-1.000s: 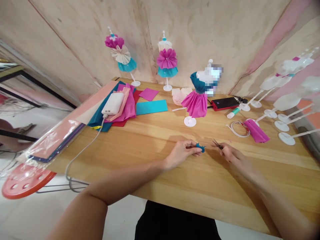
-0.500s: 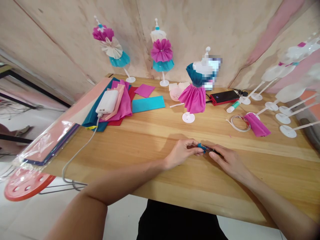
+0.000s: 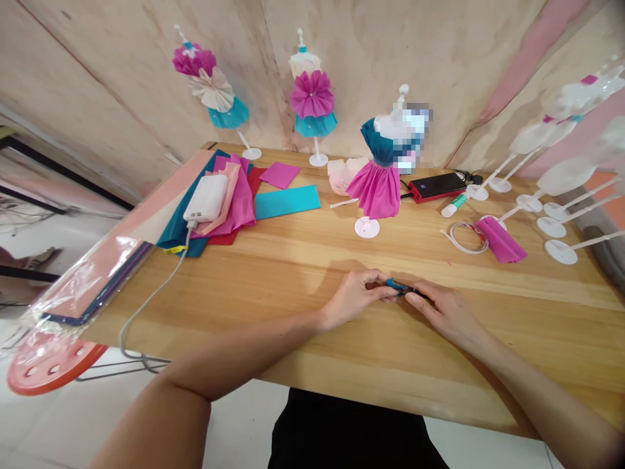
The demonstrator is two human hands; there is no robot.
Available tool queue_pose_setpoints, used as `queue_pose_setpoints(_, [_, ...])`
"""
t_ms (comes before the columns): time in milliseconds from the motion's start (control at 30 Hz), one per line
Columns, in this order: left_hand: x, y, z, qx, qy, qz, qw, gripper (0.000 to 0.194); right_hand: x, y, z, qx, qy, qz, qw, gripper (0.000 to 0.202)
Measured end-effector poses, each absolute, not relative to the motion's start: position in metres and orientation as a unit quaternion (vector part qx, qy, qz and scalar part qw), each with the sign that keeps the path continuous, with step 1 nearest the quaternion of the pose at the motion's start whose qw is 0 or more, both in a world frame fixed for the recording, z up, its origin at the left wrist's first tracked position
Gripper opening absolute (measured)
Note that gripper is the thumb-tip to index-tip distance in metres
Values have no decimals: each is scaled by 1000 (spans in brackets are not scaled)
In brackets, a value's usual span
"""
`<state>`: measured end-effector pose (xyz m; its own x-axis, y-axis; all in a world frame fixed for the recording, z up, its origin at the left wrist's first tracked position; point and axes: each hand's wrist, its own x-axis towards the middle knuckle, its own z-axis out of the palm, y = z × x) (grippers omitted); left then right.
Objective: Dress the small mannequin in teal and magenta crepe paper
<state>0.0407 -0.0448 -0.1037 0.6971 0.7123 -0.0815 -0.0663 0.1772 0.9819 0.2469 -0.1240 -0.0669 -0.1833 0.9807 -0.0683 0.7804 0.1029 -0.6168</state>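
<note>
Low over the front middle of the table, my left hand (image 3: 359, 294) pinches a small folded piece of teal crepe paper (image 3: 392, 284), mostly hidden by the fingers. My right hand (image 3: 446, 309) is closed round small dark scissors (image 3: 413, 290), whose blades point left and meet the teal paper. Beyond my hands stands a white mini dress form (image 3: 367, 227) wearing a teal top and a gathered magenta skirt (image 3: 375, 189).
Two dressed forms (image 3: 312, 94) (image 3: 212, 88) stand along the wall. At left lie stacked coloured paper (image 3: 244, 202) and a white power bank (image 3: 208, 197). A turquoise strip (image 3: 288, 202), a bead bowl (image 3: 342, 177), a red-black power bank (image 3: 437, 187), a glue stick (image 3: 455, 204) and bare forms (image 3: 561, 251) lie farther back.
The scissors and teal paper have shifted slightly between my fingers, and the blades look closer together. Both hands stay nearly in place. The whole view has moved a little.
</note>
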Motion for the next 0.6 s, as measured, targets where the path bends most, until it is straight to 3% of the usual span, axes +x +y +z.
queue_pose_setpoints(600, [42, -46, -104, 561, 276, 257, 737, 30, 245, -124, -73, -620, -719, 258, 179, 34])
